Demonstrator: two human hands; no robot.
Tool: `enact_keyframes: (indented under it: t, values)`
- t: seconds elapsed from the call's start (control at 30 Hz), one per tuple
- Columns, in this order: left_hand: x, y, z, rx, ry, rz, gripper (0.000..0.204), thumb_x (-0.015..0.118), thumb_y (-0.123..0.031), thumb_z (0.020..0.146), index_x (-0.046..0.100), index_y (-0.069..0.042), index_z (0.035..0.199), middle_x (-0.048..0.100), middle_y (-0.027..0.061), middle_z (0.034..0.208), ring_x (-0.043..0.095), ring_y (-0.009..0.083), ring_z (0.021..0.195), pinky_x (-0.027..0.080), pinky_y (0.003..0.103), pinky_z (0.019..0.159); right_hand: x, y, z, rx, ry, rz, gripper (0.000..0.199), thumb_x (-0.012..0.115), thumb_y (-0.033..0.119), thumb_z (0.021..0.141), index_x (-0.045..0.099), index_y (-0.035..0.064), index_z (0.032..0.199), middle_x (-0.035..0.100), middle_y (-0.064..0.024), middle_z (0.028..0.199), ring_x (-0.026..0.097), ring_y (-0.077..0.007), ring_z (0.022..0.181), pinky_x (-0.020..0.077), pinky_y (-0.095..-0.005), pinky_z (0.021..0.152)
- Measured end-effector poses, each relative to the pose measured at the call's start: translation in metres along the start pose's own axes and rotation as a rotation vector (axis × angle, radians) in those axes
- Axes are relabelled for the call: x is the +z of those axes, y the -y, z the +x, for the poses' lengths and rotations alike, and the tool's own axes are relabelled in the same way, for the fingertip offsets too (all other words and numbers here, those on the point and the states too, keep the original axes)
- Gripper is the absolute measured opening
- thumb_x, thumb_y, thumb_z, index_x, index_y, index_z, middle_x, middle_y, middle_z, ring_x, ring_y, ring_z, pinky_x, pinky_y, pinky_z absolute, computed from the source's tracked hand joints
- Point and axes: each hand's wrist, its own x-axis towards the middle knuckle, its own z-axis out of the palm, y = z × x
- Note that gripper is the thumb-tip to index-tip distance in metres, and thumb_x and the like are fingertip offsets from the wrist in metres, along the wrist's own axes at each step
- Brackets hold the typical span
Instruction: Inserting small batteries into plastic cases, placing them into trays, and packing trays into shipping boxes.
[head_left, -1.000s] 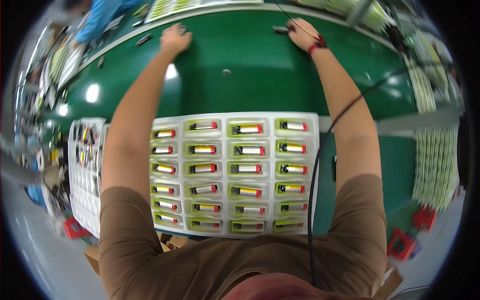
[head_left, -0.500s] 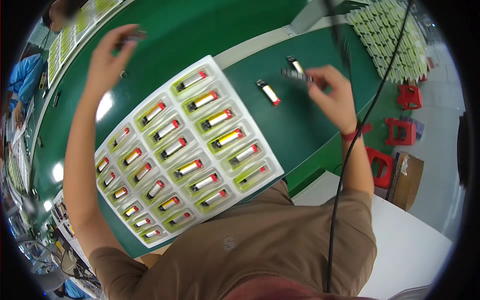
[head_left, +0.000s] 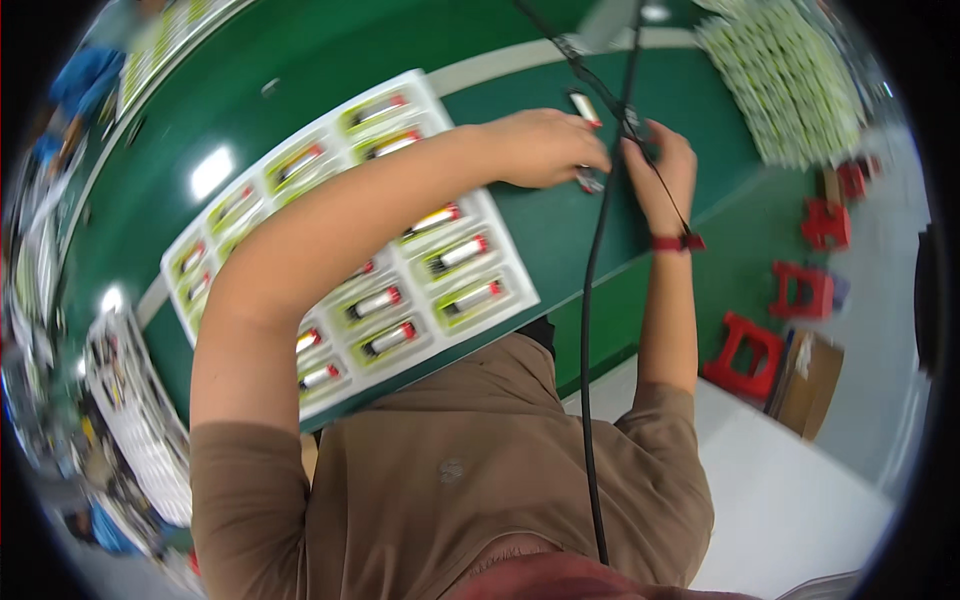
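Battery-like packs [head_left: 458,254], white or yellow with red ends, lie singly in compartments of a pale tray [head_left: 512,262] set aslant on the green desk [head_left: 545,235]. Left forearm crosses above the tray and hides several compartments.

One loose pack [head_left: 582,105] on the desk, right of the tray, just beyond the left hand [head_left: 548,150]; red end toward the near side.

Left hand: palm down, fingers bent. A small dark-and-red piece [head_left: 590,181] shows just below the fingertips; cannot tell whether gripped.

Right hand [head_left: 665,175]: close by on the right, thumb and fingers curled at a small dark piece [head_left: 630,123]. Blur; cannot tell if the fingers are closed on it. Red band [head_left: 670,243] at the wrist. Black cable [head_left: 588,370] hangs in front of the scene, between the hands.

Far right: stacked green-and-white trays [head_left: 785,90]. Right, on the floor: red stools [head_left: 748,350], cardboard box [head_left: 815,385]. Far left: another person's blue sleeve [head_left: 88,80].
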Motion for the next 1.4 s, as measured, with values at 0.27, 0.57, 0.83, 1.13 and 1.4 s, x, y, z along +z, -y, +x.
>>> enact_keyframes:
  t: [0.27,0.57,0.83,1.13,1.4]
  values:
    - [-0.164,-0.133,-0.199,-0.95,-0.43,0.229,0.021,0.066,-0.02,0.096,0.069,-0.001,0.105,0.07,0.015,0.099,0.069,0.0311,0.093,0.055,0.042,0.082,-0.02,0.156,-0.029,0.058,0.555,0.604,0.039,0.064,0.015,0.099,0.06,-0.0057,0.131,0.071,-0.0212,0.105,0.069,-0.0263,0.086,0.0545,-0.0362,0.079]
    - [-0.113,-0.24,-0.414,-1.712,-0.8,0.057,0.037,0.051,-0.029,0.109,0.057,0.004,0.124,0.068,0.0138,0.103,0.062,0.0194,0.098,0.049,0.034,0.091,0.048,0.157,-0.019,0.408,0.901,1.073,0.035,0.055,0.017,0.106,0.058,-0.0045,0.133,0.069,-0.0061,0.104,0.062,-0.0099,0.095,0.0504,-0.0254,0.085]
    - [-0.105,-0.256,-0.409,-1.418,-1.135,-0.369,0.03,0.049,-0.018,0.109,0.043,-0.003,0.135,0.059,0.0093,0.124,0.057,0.0135,0.11,0.045,0.031,0.101,0.048,0.18,-0.022,0.336,0.801,1.096,0.022,0.05,0.017,0.109,0.054,0.0014,0.124,0.064,-0.0056,0.111,0.058,-0.01,0.103,0.0478,-0.0267,0.094]
    - [-0.121,-0.248,-0.405,-1.308,-1.331,-0.651,0.054,0.044,-0.01,0.109,0.026,-0.005,0.16,0.055,0.0166,0.144,0.055,0.023,0.131,0.046,0.036,0.108,0.043,0.184,-0.014,0.276,0.712,1.14,0.023,0.048,0.013,0.109,0.053,-0.0029,0.124,0.069,-0.0106,0.113,0.064,-0.0103,0.098,0.0513,-0.0266,0.09]
    - [-0.169,-0.172,-0.387,-1.221,-1.37,-0.777,0.054,0.042,-0.007,0.108,0.029,-0.006,0.161,0.053,0.0178,0.148,0.056,0.028,0.132,0.05,0.043,0.107,0.073,0.174,0.069,0.187,0.612,1.142,0.022,0.049,0.013,0.108,0.055,-0.0007,0.124,0.069,-0.0071,0.113,0.063,-0.0106,0.098,0.0505,-0.0273,0.091]
